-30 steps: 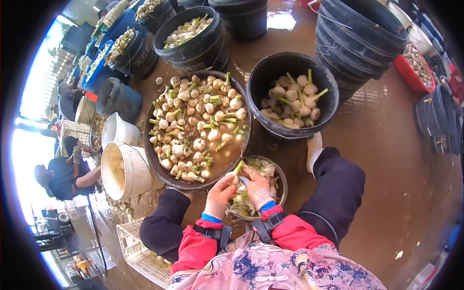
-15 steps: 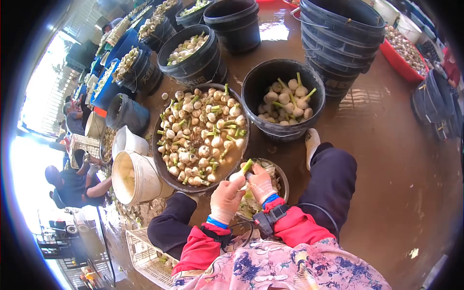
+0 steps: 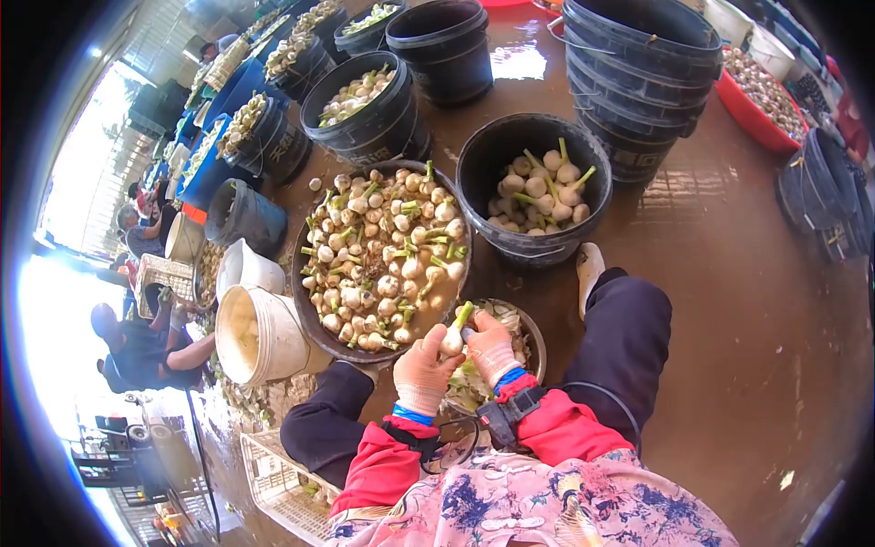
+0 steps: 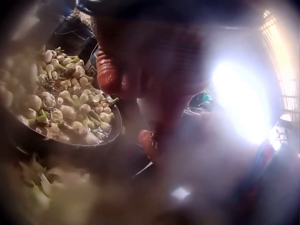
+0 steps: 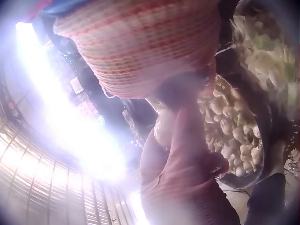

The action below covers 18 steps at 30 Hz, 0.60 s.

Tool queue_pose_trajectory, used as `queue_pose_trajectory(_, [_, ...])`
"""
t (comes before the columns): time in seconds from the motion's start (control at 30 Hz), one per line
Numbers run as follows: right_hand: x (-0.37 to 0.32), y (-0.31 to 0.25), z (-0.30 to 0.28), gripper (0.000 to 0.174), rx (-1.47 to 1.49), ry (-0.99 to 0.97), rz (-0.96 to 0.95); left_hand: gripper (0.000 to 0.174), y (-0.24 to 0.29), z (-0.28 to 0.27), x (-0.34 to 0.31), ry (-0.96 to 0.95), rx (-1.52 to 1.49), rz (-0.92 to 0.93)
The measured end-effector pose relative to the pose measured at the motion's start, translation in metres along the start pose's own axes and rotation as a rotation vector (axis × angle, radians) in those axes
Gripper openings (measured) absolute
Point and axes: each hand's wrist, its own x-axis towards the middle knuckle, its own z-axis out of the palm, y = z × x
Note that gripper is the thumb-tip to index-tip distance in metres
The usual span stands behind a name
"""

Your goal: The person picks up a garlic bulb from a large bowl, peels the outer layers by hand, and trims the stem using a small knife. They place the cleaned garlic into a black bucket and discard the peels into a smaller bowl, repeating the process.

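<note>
In the head view my left hand pinches a white garlic bulb, its short green stem pointing up and away. My right hand is curled close beside the bulb, holding a small grey tool mostly hidden at the thumb; I cannot tell its kind. Seen from the right wrist, the pale bulb sits between left thumb and fingers, under the gloved right hand. Both hands wear thin pale gloves with left fingertips bare. Below them is a metal bowl of peeled skins.
A wide dark basin of garlic in muddy water lies ahead-left. Right of it stands a black bucket of cleaner bulbs. White buckets, a crate and stacked black buckets stand around. Another person works at left.
The view has tilted, then steadied. Both hands stay together over the bowl; the left hand turns the garlic bulb, which now shows more of its round side.
</note>
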Motion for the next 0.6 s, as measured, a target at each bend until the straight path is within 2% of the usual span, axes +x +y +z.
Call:
queue_pose_trajectory(0.1, [0.005,0.003,-0.003,0.030,-0.083,-0.023,-0.004,0.057,-0.006,-0.001,0.002,-0.022,0.019,0.017])
queue_pose_trajectory(0.17, [-0.006,-0.016,-0.005,0.030,-0.002,-0.073,-0.002,0.057,-0.019,0.007,0.004,-0.127,-1.005,-0.299])
queue_pose_trajectory(0.2, [-0.011,-0.025,-0.004,0.031,0.079,-0.127,0.003,0.050,-0.023,0.004,0.007,-0.177,-1.212,-0.440])
queue_pose_trajectory(0.23, [-0.011,-0.024,-0.002,0.031,0.080,-0.133,0.006,0.050,-0.025,0.002,0.005,-0.170,-1.210,-0.443])
queue_pose_trajectory(0.3, [-0.011,-0.023,0.001,0.033,0.020,-0.184,-0.124,0.044,-0.017,-0.010,0.005,-0.227,-1.914,-0.752])
queue_pose_trajectory(0.33, [-0.013,-0.023,0.001,0.033,0.017,-0.186,-0.122,0.042,-0.016,-0.005,0.005,-0.170,-1.902,-0.829])
queue_pose_trajectory(0.37, [-0.016,-0.025,0.002,0.033,0.137,-0.191,-0.078,0.042,-0.018,0.000,0.004,-0.170,-1.905,-0.832])
queue_pose_trajectory(0.43, [-0.020,-0.029,0.004,0.032,0.378,-0.201,0.010,0.039,-0.024,0.009,0.001,-0.201,-1.972,-0.755])
queue_pose_trajectory(0.47, [-0.019,-0.026,0.003,0.032,0.376,-0.202,0.013,0.049,-0.020,0.008,0.000,-0.178,-1.872,-0.786])
queue_pose_trajectory(0.5, [-0.017,-0.021,0.003,0.031,0.283,-0.217,0.021,0.049,-0.015,0.005,-0.002,-0.177,-1.873,-0.790])
queue_pose_trajectory(0.57, [-0.015,-0.020,0.001,0.030,0.191,-0.229,0.032,0.066,-0.009,0.003,-0.008,-0.154,-1.301,-0.537])
queue_pose_trajectory(0.6, [-0.016,-0.022,0.001,0.029,0.241,-0.213,0.107,0.084,-0.019,0.013,-0.007,-0.060,-0.901,-0.275])
